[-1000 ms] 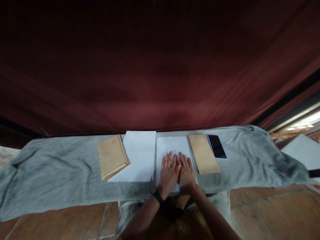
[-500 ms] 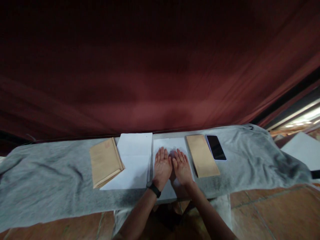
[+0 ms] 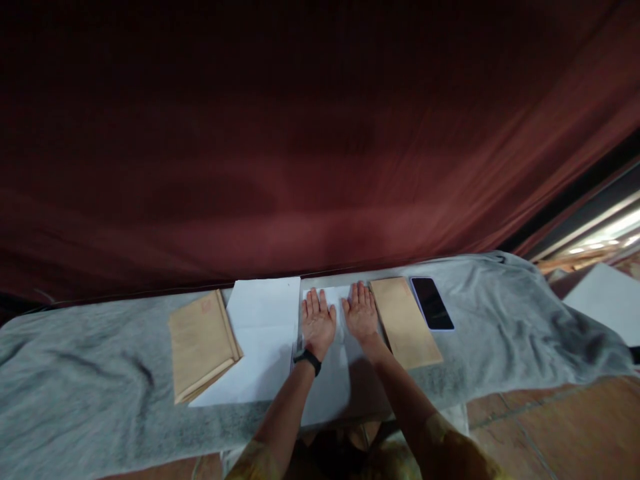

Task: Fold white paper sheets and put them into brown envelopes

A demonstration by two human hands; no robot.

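My left hand [image 3: 317, 321] and my right hand [image 3: 361, 312] lie flat, fingers stretched out, side by side on the far part of a white sheet of paper [image 3: 327, 380]. A black band circles my left wrist. A stack of white paper [image 3: 260, 333] lies just left of the sheet. Further left lies a pile of brown envelopes [image 3: 200, 343]. One brown envelope [image 3: 405, 323] lies just right of my right hand. A black phone [image 3: 433, 304] lies beyond it, screen up.
Everything rests on a grey cloth [image 3: 515, 327] spread over a long low surface. A dark red curtain [image 3: 320, 147] hangs right behind it. Reddish floor tiles [image 3: 550, 427] show in front, and a white board [image 3: 607, 300] lies at the far right.
Both hands have slid away from me along the white sheet, from its near part to its far edge, staying flat, and have drawn slightly apart.
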